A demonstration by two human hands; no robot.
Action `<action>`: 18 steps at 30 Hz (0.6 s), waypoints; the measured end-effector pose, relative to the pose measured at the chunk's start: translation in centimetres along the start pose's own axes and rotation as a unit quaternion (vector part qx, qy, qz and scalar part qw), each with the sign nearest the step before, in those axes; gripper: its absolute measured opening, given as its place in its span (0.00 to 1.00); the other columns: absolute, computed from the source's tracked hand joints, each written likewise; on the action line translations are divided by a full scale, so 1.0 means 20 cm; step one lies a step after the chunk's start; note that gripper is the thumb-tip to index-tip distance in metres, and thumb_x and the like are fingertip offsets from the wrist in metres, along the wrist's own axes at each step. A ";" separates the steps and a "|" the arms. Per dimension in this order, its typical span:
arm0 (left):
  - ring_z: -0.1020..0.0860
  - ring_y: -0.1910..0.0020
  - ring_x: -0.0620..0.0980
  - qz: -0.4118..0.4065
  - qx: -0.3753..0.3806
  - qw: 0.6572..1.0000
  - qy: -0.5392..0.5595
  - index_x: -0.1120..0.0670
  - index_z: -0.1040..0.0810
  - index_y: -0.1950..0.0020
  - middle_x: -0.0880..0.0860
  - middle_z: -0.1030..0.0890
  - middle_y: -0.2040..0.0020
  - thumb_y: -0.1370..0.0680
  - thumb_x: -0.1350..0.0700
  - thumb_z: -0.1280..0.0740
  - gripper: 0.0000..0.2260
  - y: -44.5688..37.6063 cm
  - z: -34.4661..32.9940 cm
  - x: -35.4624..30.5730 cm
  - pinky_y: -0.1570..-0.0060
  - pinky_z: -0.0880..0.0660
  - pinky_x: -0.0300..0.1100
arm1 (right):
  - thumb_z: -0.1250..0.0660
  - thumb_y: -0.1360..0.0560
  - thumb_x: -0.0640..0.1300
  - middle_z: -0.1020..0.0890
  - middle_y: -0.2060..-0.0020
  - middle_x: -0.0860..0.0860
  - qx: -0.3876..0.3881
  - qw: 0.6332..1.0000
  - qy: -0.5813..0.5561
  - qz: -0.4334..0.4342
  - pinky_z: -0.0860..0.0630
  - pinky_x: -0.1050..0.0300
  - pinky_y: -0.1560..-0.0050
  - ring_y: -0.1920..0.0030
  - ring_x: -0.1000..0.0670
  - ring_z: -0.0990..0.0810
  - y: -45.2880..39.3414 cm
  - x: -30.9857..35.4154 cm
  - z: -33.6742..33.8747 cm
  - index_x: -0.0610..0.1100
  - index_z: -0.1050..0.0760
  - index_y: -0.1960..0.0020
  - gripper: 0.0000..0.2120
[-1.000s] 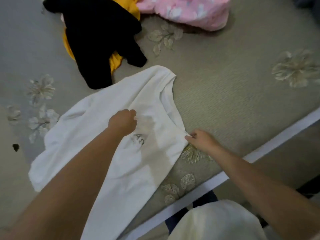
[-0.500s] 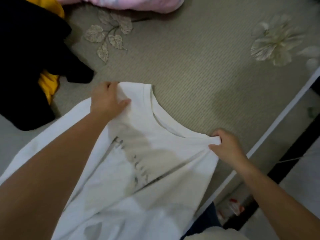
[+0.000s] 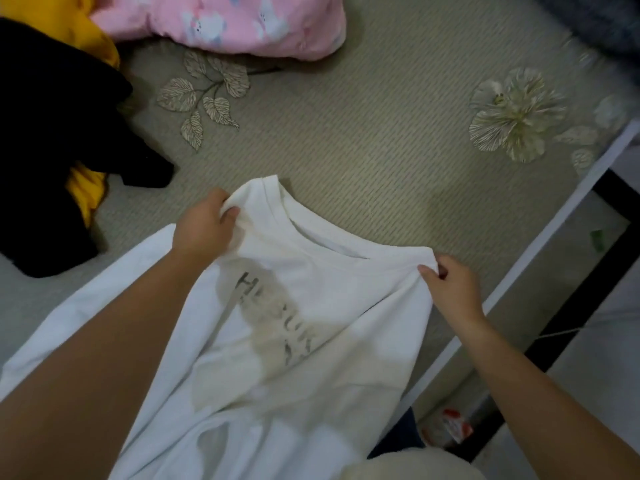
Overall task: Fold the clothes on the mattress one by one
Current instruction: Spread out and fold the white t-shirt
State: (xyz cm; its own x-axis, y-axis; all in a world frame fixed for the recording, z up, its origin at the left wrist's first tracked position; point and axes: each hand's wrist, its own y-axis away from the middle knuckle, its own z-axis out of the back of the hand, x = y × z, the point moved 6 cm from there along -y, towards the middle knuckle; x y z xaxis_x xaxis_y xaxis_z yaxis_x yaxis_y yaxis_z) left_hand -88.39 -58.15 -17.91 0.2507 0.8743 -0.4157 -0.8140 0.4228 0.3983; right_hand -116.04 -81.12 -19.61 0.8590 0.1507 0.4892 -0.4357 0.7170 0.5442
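A white T-shirt (image 3: 346, 306) with faint grey lettering showing through lies spread over the mattress (image 3: 363, 150), collar pointing away from me. My left hand (image 3: 204, 226) grips the shirt's left shoulder beside the collar. At the right shoulder, my right hand (image 3: 450, 282) pinches the fabric. The cloth is pulled taut between the two hands. The shirt's lower part runs under my arms toward me.
A black garment (image 3: 52, 150) lies over a yellow one (image 3: 86, 192) at the left. A pink printed cloth (image 3: 235, 26) sits at the top. The mattress's white edge (image 3: 519, 278) runs diagonally on the right, with floor beyond it.
Both hands have shifted from the shirt's middle and side to its shoulders. The shirt has been drawn toward me and stretched flat, collar now facing away.
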 end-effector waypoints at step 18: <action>0.26 0.57 0.56 0.012 -0.385 0.921 0.057 0.60 0.24 0.48 0.60 0.22 0.56 0.23 0.54 0.36 0.10 0.90 1.67 -0.42 0.62 0.40 0.39 | 0.32 0.28 0.40 0.22 0.66 0.34 -0.099 0.885 -0.052 0.451 0.47 0.55 0.66 0.65 0.42 0.29 0.54 1.72 0.75 0.32 0.23 0.63 0.11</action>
State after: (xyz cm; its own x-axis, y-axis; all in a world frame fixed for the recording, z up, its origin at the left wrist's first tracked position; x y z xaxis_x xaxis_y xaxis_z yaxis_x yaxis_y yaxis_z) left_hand -87.72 -49.92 20.11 0.2061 0.8322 -0.5148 -0.9601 0.0703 -0.2707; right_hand -95.22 -78.34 13.41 0.1508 0.6662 0.7303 -0.8676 0.4434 -0.2254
